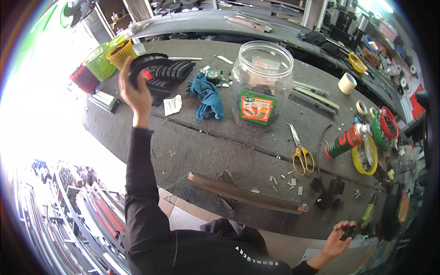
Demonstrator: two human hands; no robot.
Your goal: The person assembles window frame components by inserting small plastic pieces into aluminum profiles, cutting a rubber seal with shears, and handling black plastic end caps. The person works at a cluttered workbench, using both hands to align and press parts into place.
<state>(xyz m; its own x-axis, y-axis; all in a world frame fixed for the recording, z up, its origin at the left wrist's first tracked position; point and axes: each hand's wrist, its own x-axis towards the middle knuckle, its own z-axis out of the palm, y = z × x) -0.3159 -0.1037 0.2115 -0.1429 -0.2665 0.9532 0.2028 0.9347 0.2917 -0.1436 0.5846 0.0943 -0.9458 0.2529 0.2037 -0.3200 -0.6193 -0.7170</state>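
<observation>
At the far left of the table, my left hand (136, 97) is raised, with fingers and thumb around the end of a coiled black ribbed strip (172, 72). A small red piece (146, 74) shows beside the thumb. By the near right edge, my right hand (337, 242) is closed on a small black part (348, 230); its exact kind cannot be made out. Between my arms lies a long brown metal channel (247, 195) along the table's front edge. Yellow-handled scissors (300, 151) lie farther in, with small white pieces (292, 183) near them.
A large clear plastic jar (261, 87) stands in the middle, next to a blue cloth (208, 98). Plastic baskets (100, 63) stand at far left. Rightward are a spray can (347, 141), a yellow bowl (365, 160) and a tape roll (347, 84). Metal profiles (98, 220) lie lower left.
</observation>
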